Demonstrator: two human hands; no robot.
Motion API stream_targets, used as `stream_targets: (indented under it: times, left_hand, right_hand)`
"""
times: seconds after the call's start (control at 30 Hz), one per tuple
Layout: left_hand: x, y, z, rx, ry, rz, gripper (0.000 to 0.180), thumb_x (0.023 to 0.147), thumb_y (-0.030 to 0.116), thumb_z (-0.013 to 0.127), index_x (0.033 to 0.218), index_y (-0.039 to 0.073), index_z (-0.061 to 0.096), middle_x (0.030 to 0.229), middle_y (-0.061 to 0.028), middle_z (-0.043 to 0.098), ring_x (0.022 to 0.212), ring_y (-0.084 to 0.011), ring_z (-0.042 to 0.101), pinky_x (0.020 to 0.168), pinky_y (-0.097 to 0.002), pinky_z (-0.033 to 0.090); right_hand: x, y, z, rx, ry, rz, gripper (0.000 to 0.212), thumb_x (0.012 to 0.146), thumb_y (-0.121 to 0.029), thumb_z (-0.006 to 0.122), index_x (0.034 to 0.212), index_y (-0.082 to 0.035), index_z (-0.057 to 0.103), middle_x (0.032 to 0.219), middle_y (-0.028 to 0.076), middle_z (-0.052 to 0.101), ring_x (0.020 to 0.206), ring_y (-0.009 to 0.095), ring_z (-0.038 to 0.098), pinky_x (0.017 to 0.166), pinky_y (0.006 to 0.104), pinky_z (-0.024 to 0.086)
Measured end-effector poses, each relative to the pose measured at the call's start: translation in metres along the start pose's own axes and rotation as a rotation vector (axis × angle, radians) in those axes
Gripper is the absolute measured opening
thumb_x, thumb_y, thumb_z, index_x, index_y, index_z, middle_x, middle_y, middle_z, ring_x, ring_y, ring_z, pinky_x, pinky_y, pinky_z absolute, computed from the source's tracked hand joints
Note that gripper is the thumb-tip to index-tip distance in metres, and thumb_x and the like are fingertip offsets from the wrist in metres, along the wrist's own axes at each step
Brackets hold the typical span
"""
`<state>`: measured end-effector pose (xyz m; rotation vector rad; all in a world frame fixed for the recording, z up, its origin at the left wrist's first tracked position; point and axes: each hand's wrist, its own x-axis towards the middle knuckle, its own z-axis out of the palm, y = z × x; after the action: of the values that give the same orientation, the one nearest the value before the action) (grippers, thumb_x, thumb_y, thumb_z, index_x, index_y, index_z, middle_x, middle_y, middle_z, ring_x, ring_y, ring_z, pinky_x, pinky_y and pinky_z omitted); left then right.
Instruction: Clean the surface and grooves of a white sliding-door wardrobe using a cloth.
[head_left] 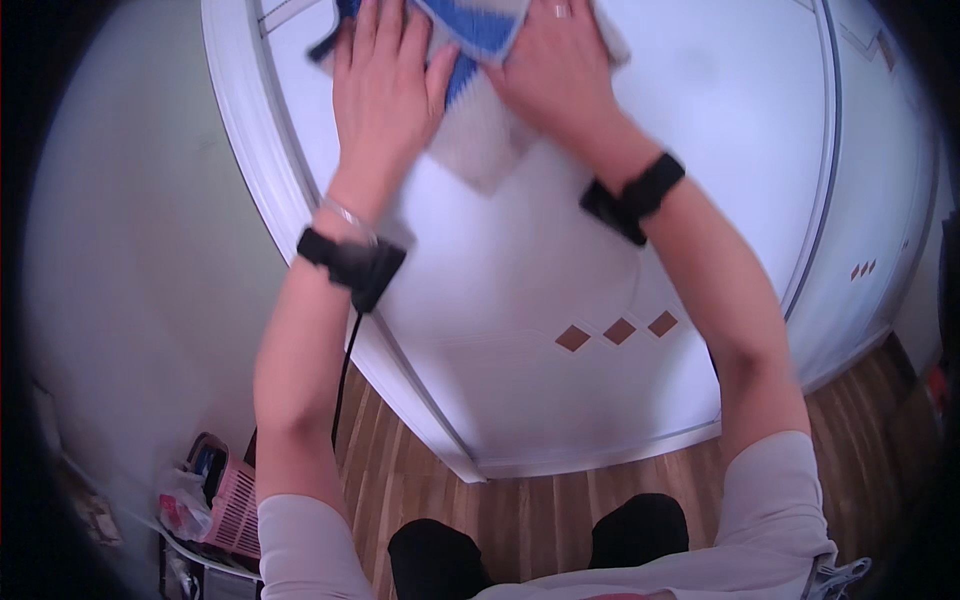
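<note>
The scene is viewed from the person's head — a fisheye aimed downward, near the white panel [500,265], the brown floor [550,510] included below.

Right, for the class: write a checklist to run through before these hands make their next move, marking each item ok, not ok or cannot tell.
1. Left hand laid on the blue-and-beige cloth: ok, its fingers extended.
2. Right hand gripping the cloth: cannot tell, the finger ends are not visible.
3. Whole cloth in view: not ok, the picture's top edge cuts it off.
4. Both black wrist straps on: ok.
5. Black cable apart from the cloth: ok, it hangs lower down.
</note>
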<state>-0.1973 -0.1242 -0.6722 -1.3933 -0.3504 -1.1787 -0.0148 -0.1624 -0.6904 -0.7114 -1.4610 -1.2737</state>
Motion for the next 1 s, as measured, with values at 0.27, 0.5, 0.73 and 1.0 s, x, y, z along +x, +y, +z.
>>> stream_targets:
  times: [0.27, 0.5, 0.73, 1.0]
  left_hand:
    - [-0.036, 0.033, -0.004, 0.044, -0.125, -0.08, 0.051, 0.089, 0.038, 0.058, 0.127, 0.003, 0.056, 0.135, -0.022, 0.048, 0.132, -0.0443, 0.036, 0.108, -0.0607, 0.026]
    - [-0.154, 0.11, -0.064, -0.161, -0.543, -0.22, 0.062, 0.089, 0.039, 0.055, 0.137, 0.0, 0.046, 0.145, -0.0278, 0.035, 0.138, -0.0522, 0.022, 0.112, -0.0645, 0.014]
    - [-0.21, 0.113, -0.073, -0.228, -0.63, -0.151, 0.062, 0.089, 0.038, 0.055, 0.141, 0.005, 0.045, 0.143, -0.0223, 0.041, 0.138, -0.0477, 0.027, 0.11, -0.0628, 0.022]
    - [-0.049, 0.012, -0.024, 0.051, -0.225, -0.133, 0.048, 0.098, 0.027, 0.045, 0.132, -0.006, 0.046, 0.141, -0.0293, 0.04, 0.134, -0.0473, 0.031, 0.11, -0.0549, 0.025]
  right_hand:
    - [-0.042, -0.001, 0.005, -0.119, 0.014, -0.058, 0.044, 0.085, -0.032, 0.058, 0.121, -0.008, 0.063, 0.124, 0.017, 0.06, 0.129, 0.036, 0.044, 0.111, 0.0508, 0.027]
    - [-0.17, -0.064, -0.016, 0.165, -0.362, 0.022, 0.051, 0.085, -0.028, 0.057, 0.132, -0.008, 0.054, 0.14, 0.016, 0.046, 0.138, 0.039, 0.03, 0.118, 0.0535, 0.015]
    - [-0.212, -0.081, -0.005, 0.391, -0.435, 0.081, 0.057, 0.086, -0.02, 0.057, 0.141, -0.01, 0.045, 0.146, 0.011, 0.042, 0.143, 0.033, 0.026, 0.12, 0.0493, 0.015]
    - [-0.011, -0.012, 0.03, 0.17, 0.017, -0.139, 0.05, 0.09, -0.024, 0.051, 0.132, 0.003, 0.05, 0.136, 0.024, 0.047, 0.134, 0.043, 0.032, 0.116, 0.0544, 0.019]
